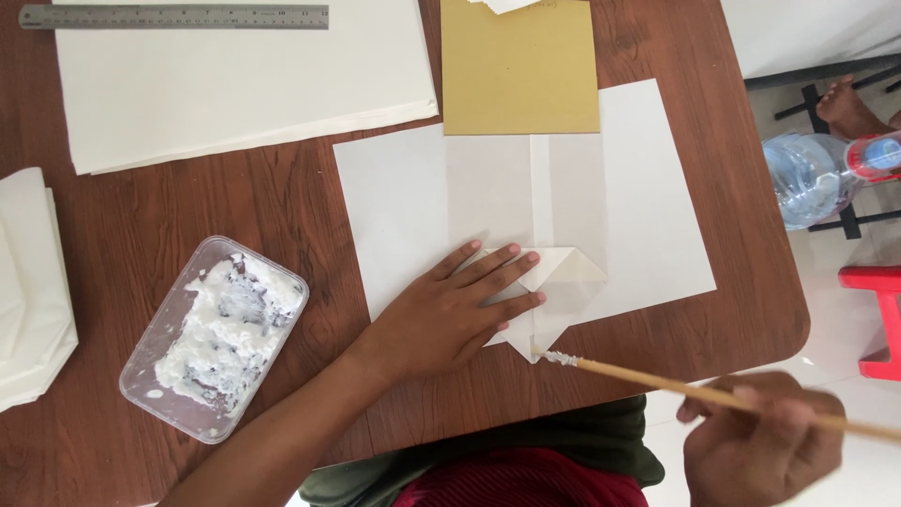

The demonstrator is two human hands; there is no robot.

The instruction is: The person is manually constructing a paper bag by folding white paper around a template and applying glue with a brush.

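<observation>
The left hand [449, 314] lies flat with fingers spread, pressing down on the folded white paper piece [563, 282] on the brown wooden counter [310, 202]. The right hand [765, 441], seemingly pinched closed, holds a thin wooden stick [694, 392]. Its paste-coated tip touches the paper's lower corner, just beside the left fingertips.

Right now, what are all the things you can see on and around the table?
ruler: 1, grey metal, top left on the paper stack
paper stack: 1, cream, top left
card: 1, tan, top middle
white sheet: 1, under the folded paper
folded paper: 1, white, table middle
tub of paste: 1, clear, white paste, left
bottle: 1, clear plastic, right, off the table
stick: 1, wooden, pasty tip at the folded paper
left hand: flat on the folded paper
right hand: holds the stick
</observation>
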